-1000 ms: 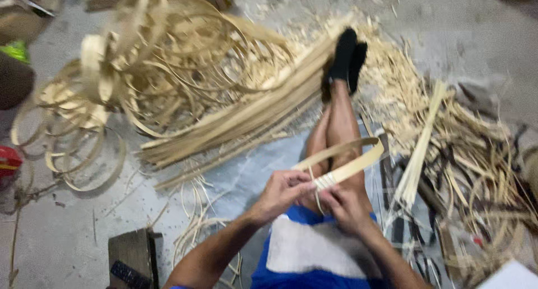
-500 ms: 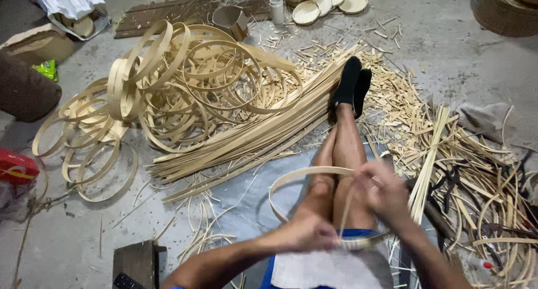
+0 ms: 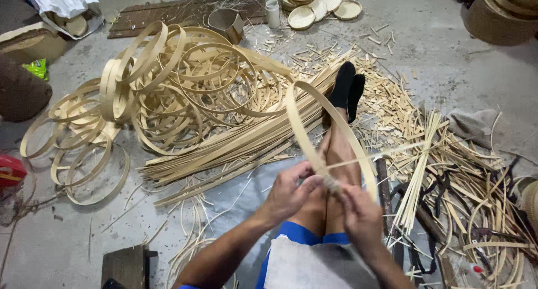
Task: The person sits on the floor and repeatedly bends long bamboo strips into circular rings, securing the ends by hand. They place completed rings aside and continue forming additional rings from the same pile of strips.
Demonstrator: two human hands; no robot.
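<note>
The person sits on the concrete floor [image 3: 459, 59] with legs stretched out, and both hands meet over the knees at the near end of a bamboo hoop [image 3: 302, 121] that stands up on edge above the legs, its far curve rising toward the black-socked feet [image 3: 347, 90]. The left hand [image 3: 288, 191] has its fingers clamped on the hoop's overlapping ends, while the right hand [image 3: 361, 213] pinches a thin bamboo sliver [image 3: 386, 152] that runs rightward from that joint. A pile of finished hoops [image 3: 168, 87] and a bundle of long strips [image 3: 241, 143] lie on the floor to the left.
</note>
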